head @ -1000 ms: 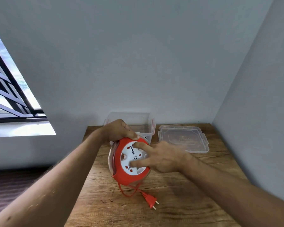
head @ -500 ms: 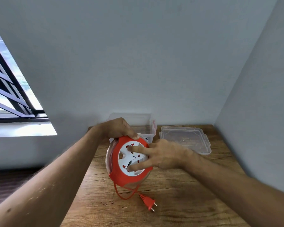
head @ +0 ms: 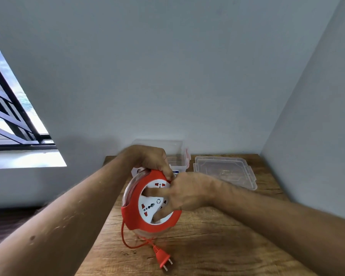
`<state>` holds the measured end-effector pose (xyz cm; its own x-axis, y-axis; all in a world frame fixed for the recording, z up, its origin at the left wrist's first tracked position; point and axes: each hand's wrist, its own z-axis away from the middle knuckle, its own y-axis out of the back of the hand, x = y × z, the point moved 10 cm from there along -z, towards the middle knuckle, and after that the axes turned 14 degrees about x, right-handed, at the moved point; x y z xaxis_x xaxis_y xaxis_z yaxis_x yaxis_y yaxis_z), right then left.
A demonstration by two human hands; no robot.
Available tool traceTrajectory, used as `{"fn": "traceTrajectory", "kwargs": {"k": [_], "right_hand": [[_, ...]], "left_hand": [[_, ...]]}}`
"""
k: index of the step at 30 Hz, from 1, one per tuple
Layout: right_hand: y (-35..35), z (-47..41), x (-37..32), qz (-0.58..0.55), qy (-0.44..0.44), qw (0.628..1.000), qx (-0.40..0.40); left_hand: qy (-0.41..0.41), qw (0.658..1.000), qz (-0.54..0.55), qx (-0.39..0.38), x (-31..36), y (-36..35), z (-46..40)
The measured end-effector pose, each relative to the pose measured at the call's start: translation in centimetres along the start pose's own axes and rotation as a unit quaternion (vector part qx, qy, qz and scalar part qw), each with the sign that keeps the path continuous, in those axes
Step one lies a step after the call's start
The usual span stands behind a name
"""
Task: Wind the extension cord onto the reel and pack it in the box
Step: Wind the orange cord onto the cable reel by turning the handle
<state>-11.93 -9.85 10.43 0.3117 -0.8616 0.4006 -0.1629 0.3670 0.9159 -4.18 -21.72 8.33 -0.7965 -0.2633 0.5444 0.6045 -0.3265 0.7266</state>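
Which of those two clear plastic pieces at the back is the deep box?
The clear box behind the left hand, tall-walled with red clips; the lid beside it lies flat.

Wooden table (head: 217, 246) in wall corner; barred window (head: 6, 108) (bright) at left.

A round red plastic cord reel (head: 150, 202) with a white socket face stands on edge. A short red cord (head: 127, 241) hangs below, ending in a red two-pin plug (head: 162, 258). Behind, a clear plastic box (head: 177, 156) sits open, its clear lid (head: 225, 172) beside it.
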Motion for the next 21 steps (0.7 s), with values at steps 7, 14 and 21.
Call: {"fn": "traceTrajectory", "kwargs": {"k": [7,14,21], "right_hand": [[-0.1,0.8,0.7,0.066,-0.002,0.997,0.051],[-0.9,2.1,4.5,0.018,-0.217,0.974,0.065],[0.1,2.2,5.3,0.016,-0.317,0.937,0.147]], "left_hand": [[-0.019,0.999,0.024,0.027,0.9,0.7,-0.7],[-0.045,0.979,0.139,0.141,0.2,4.8,-0.4],[-0.07,0.956,0.226,0.175,-1.1,4.9,0.1]]}}
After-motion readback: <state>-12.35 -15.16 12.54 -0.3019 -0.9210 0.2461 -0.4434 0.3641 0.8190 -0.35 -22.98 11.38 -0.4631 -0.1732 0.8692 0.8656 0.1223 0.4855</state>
